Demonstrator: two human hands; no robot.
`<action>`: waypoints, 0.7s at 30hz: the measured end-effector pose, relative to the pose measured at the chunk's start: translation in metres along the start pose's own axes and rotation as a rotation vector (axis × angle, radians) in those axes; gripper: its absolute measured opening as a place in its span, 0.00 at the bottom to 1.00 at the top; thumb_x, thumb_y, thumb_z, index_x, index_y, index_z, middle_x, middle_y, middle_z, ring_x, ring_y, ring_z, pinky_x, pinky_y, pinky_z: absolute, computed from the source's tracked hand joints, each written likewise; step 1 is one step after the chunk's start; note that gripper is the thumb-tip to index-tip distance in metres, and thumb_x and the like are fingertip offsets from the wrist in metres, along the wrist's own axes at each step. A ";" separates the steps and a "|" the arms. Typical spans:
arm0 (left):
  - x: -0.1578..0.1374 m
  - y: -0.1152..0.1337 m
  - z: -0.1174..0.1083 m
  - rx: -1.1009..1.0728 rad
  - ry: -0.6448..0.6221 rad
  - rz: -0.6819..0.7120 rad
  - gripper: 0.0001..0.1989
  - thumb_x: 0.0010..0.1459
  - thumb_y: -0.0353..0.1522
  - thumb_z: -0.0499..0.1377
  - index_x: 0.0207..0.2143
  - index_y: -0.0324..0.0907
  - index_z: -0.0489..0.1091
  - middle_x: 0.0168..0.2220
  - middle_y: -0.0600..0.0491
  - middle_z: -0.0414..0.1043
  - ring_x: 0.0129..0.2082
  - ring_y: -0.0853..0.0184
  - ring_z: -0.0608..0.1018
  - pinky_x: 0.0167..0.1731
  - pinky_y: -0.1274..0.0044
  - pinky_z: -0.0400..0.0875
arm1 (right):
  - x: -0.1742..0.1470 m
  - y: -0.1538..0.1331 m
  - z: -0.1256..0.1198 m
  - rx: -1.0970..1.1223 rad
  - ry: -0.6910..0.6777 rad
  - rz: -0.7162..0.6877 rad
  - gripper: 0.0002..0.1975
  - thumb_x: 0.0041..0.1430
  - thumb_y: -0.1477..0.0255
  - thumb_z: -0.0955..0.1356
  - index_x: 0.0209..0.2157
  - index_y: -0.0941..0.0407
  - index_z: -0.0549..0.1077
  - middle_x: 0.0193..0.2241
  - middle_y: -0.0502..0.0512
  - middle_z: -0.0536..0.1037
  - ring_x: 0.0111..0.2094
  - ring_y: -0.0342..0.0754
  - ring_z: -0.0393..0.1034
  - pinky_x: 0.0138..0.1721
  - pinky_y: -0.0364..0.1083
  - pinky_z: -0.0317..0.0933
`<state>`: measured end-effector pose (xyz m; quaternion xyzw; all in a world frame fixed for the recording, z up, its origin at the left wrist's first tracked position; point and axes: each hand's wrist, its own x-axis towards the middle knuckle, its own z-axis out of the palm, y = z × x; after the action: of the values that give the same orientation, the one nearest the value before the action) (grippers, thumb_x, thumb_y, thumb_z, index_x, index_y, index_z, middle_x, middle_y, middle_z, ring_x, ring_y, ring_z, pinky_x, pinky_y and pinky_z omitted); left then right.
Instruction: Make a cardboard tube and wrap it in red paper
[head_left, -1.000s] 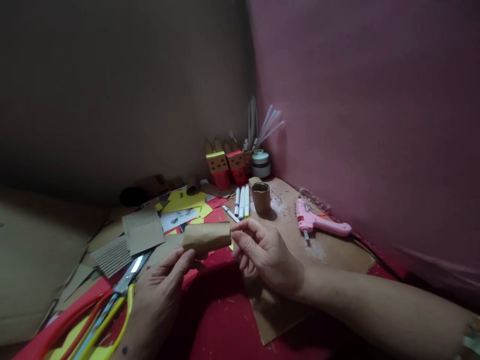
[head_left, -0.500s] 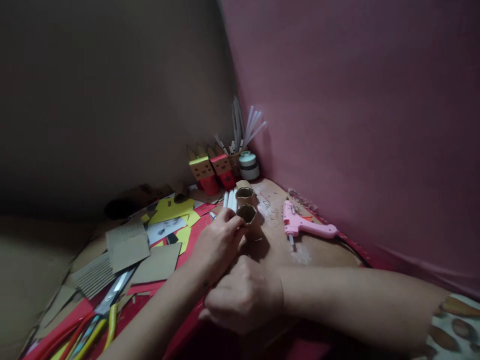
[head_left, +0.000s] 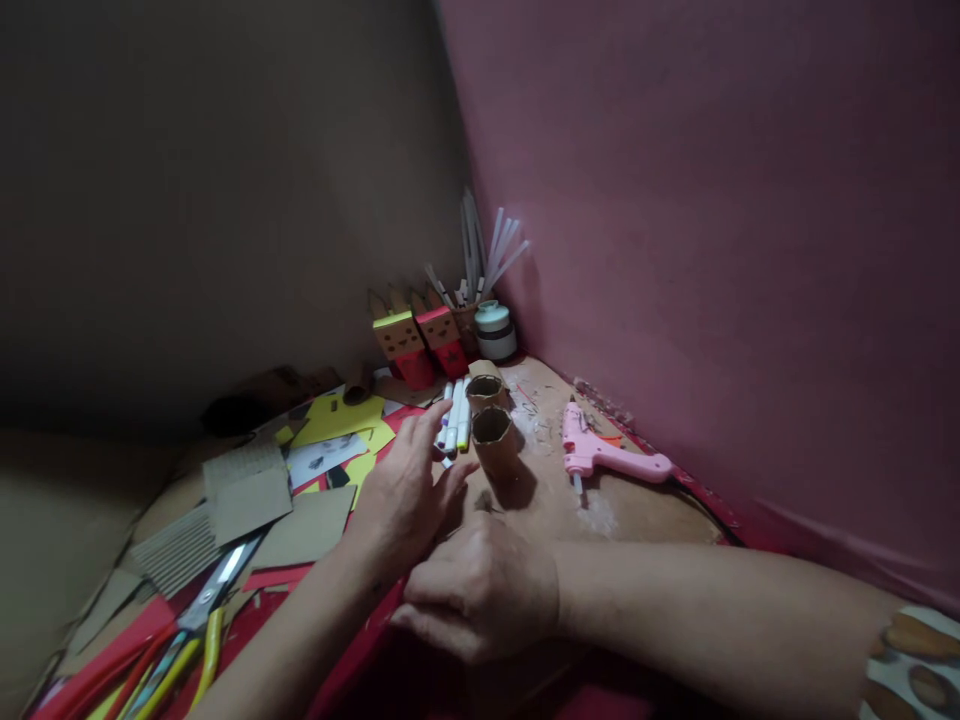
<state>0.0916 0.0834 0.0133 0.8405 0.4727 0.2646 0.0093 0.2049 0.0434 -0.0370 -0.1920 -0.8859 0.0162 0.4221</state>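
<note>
My left hand is open, its thumb and fingers apart, just left of the nearer cardboard tube. That tube stands upright and shows its open top. Behind it is a second cardboard tube. Several white markers lie beside the tubes, close to my left fingertips. My right hand is closed near the table's front, below the tubes. Its fingers curl under, so whatever they hold is hidden.
A pink glue gun lies to the right. Scissors, cardboard pieces and yellow paper cover the left. Two box figures, a lidded jar and glue sticks stand in the back corner by the pink wall.
My left hand has let go of the nearer tube and drawn back left, its fingers spreading. The markers show more fully now. My right hand stays closed in nearly the same spot.
</note>
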 end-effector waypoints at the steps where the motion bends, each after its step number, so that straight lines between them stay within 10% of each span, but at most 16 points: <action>1: -0.004 -0.004 -0.003 -0.004 -0.004 -0.004 0.23 0.57 0.34 0.58 0.55 0.45 0.57 0.42 0.49 0.68 0.31 0.65 0.75 0.31 0.73 0.69 | 0.000 0.000 -0.001 0.016 -0.009 0.022 0.20 0.60 0.65 0.60 0.17 0.56 0.66 0.13 0.48 0.68 0.17 0.42 0.61 0.25 0.45 0.55; 11: -0.080 -0.043 -0.027 0.140 -0.196 -0.155 0.12 0.62 0.34 0.48 0.39 0.44 0.70 0.40 0.46 0.72 0.33 0.63 0.76 0.32 0.73 0.69 | -0.006 -0.013 -0.010 0.309 -0.150 0.229 0.13 0.61 0.71 0.61 0.25 0.58 0.71 0.19 0.52 0.71 0.21 0.42 0.64 0.23 0.41 0.55; 21: -0.119 -0.149 -0.119 0.426 -0.012 -0.634 0.17 0.56 0.37 0.53 0.46 0.39 0.68 0.42 0.41 0.72 0.44 0.54 0.74 0.44 0.66 0.66 | -0.010 -0.021 -0.010 0.359 -0.192 0.370 0.14 0.62 0.68 0.62 0.26 0.54 0.74 0.18 0.51 0.71 0.20 0.42 0.62 0.23 0.43 0.55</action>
<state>-0.1292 0.0420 0.0245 0.6372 0.7535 0.1395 -0.0815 0.2107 0.0190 -0.0341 -0.2700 -0.8546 0.2680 0.3536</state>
